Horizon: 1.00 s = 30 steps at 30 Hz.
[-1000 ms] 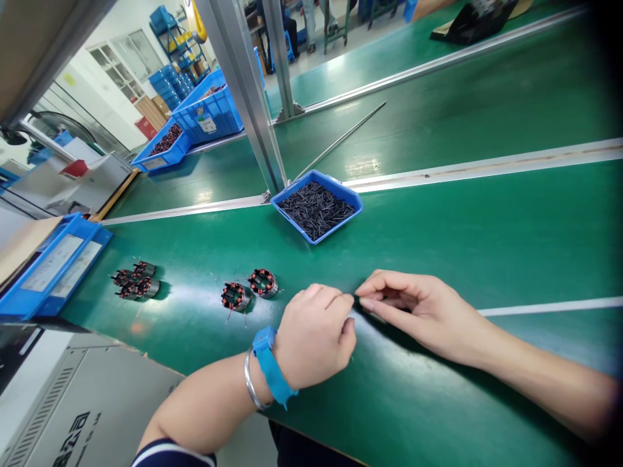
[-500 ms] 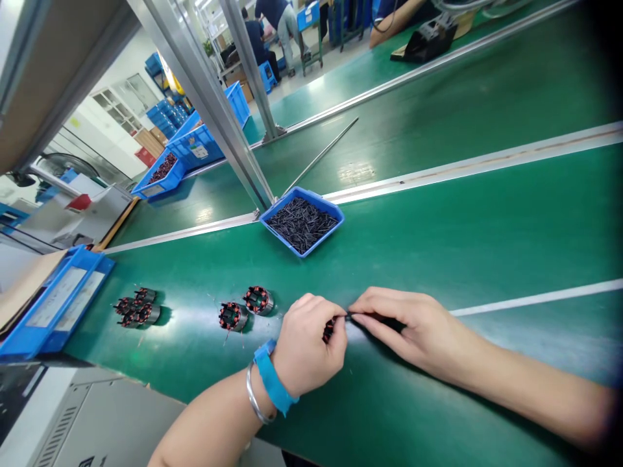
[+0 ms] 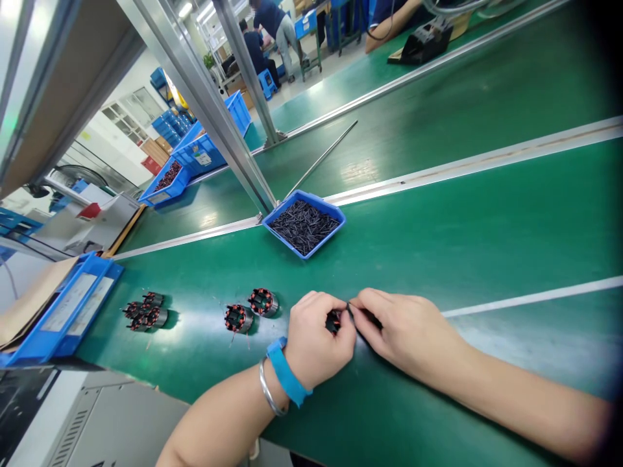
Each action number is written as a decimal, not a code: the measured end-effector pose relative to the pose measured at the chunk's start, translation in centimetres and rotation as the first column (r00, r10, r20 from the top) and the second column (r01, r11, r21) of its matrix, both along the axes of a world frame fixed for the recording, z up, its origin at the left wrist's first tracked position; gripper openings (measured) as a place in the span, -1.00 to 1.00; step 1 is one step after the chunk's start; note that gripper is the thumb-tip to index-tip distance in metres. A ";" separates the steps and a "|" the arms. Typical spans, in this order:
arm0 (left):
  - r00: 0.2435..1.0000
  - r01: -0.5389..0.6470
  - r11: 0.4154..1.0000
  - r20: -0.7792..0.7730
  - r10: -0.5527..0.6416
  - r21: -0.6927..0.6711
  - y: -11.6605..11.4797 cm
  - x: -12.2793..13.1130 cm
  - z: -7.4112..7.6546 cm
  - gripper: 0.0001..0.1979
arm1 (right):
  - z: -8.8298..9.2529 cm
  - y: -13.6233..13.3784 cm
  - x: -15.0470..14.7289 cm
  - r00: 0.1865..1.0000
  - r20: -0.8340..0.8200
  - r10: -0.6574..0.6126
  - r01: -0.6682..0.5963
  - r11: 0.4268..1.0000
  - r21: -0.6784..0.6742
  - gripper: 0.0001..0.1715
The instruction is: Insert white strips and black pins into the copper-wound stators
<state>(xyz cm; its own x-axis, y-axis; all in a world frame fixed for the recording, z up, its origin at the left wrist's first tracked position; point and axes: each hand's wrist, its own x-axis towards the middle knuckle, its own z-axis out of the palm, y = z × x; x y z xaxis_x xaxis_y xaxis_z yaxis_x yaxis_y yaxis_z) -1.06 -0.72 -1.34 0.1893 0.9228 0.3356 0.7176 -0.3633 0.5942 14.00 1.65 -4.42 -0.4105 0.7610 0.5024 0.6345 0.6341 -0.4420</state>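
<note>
My left hand (image 3: pixel 318 340), a blue band and a silver bangle at its wrist, is closed round a motor stator (image 3: pixel 333 322). Only a little of the stator's black and copper-coloured winding shows between the fingers. My right hand (image 3: pixel 409 331) meets it from the right, thumb and forefinger pinching a thin black sleeve (image 3: pixel 349 306) at the left fingertips. The sleeve is mostly covered by the fingers. Left of my hands stand two more stators, one in front (image 3: pixel 238 318) and one behind (image 3: pixel 263 302), with fine wire ends sticking out.
A blue bin (image 3: pixel 304 255) of short black sleeves (image 3: pixel 305 226) stands beyond my hands, by a metal post (image 3: pixel 209 97). Several stators (image 3: pixel 146 312) cluster at left near a blue document tray (image 3: pixel 63 311). A thin rod (image 3: pixel 324 157) lies behind the bin. Across the bench is another person's forearm (image 3: pixel 392 26).
My right fingertips have come closer to my left hand, and less of the black sleeve shows between them. The view has shifted slightly, moving the bench items a little to the right.
</note>
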 end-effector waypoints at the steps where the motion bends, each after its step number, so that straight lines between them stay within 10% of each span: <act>1: 1.000 -0.019 1.000 0.019 0.019 -0.012 0.0 0.0 -0.1 -0.91 | 0.1 0.0 -0.3 0.999 -0.007 -0.035 0.035 0.999 -0.026 -0.68; 9: 0.995 -0.074 0.997 0.066 0.073 0.012 -0.6 0.3 -0.7 -0.90 | 0.7 -2.1 -1.5 0.930 -0.360 -0.080 -0.096 0.889 -0.447 -0.66; 15: 0.994 -0.089 0.996 0.059 0.090 -0.010 -0.4 0.0 -0.7 -0.88 | -1.3 -4.7 -2.3 0.832 -0.533 -0.154 -0.206 0.806 -0.555 -0.30; 17: 0.998 -0.018 0.999 0.055 0.021 -0.045 -0.3 -0.7 0.1 -0.93 | -1.3 -3.8 -1.4 0.820 -0.556 -0.136 -0.272 0.762 -0.587 -0.25; 22: 0.978 0.116 0.985 -0.159 -0.136 -0.127 -0.6 -3.3 2.9 -0.32 | 0.6 0.4 1.1 0.829 -0.553 -0.085 -0.363 0.671 -0.647 -0.29; 26: 0.924 0.012 0.946 -0.358 -0.135 -0.324 -0.5 -4.1 3.9 -0.49 | 1.2 1.6 1.0 0.834 -0.552 -0.019 -0.430 0.603 -0.672 -0.36; 30: 0.906 0.019 0.933 -0.388 -0.168 -0.361 -0.2 -3.8 4.0 -0.60 | 1.6 1.1 0.8 0.879 -0.440 0.182 -0.413 0.752 -0.513 -0.61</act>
<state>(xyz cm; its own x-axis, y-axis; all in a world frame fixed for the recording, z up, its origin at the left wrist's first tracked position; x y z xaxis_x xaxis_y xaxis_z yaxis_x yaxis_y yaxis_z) -4.88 -0.96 2.64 0.3308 0.9358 -0.1215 0.8943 -0.2698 0.3569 14.76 2.77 -2.84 -0.5557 0.8158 0.1603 0.1911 0.3129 -0.9304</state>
